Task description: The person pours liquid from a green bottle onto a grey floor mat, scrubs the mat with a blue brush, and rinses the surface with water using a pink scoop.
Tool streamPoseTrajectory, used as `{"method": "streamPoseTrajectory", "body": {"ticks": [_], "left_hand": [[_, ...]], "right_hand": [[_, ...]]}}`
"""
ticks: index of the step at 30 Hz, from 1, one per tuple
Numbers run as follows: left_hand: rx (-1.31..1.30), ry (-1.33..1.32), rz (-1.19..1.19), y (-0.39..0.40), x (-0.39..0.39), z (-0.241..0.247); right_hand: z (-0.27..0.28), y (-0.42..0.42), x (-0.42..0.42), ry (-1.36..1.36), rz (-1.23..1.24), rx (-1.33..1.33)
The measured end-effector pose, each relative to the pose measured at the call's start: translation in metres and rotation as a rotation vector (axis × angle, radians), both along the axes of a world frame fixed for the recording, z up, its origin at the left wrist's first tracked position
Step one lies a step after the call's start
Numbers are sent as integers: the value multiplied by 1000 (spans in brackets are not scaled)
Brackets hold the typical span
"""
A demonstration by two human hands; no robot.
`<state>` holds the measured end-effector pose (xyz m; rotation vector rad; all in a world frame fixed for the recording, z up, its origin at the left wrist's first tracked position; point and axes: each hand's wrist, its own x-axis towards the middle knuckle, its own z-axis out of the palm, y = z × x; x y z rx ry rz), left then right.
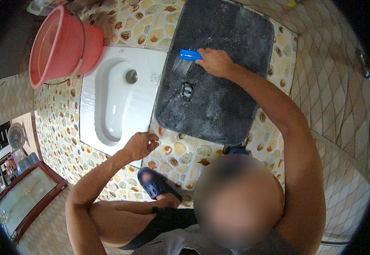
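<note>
My right hand [216, 62] grips a blue plastic-handled scrubbing tool [189, 55], probably a brush, over the upper part of a dark mat [217, 105]. A pale, blurred part of the tool reaches down towards the mat. The mat looks wet, with whitish patches and a small emblem [187, 91] near its left edge. My left hand [139, 145] is loosely curled beside the front right edge of a white ceramic squat toilet [89, 118]. Nothing shows in its fingers.
A pink bucket [65, 47] with a wire handle stands tilted in view beyond the toilet. Pebble-and-shell patterned tiles [178, 151] cover the floor. My foot wears a dark blue clog [154, 185]. Tiled walls [325, 79] rise at right; a framed glass door [29, 194] is at lower left.
</note>
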<state>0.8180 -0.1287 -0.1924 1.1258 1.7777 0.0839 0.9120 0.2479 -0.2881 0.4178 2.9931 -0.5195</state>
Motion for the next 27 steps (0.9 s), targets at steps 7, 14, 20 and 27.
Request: {"method": "streamPoseTrajectory", "body": {"ticks": [7, 14, 20, 27], "left_hand": [[-29, 23, 147, -28, -18, -4], [-29, -6, 334, -53, -33, 23], [-115, 56, 454, -112, -37, 63], [-299, -138, 607, -166, -14, 67]], "right_hand": [[-8, 34, -44, 32, -182, -4], [5, 83, -75, -67, -333, -42], [24, 145, -94, -28, -599, -38], [1, 158, -118, -1, -487, 45]]}}
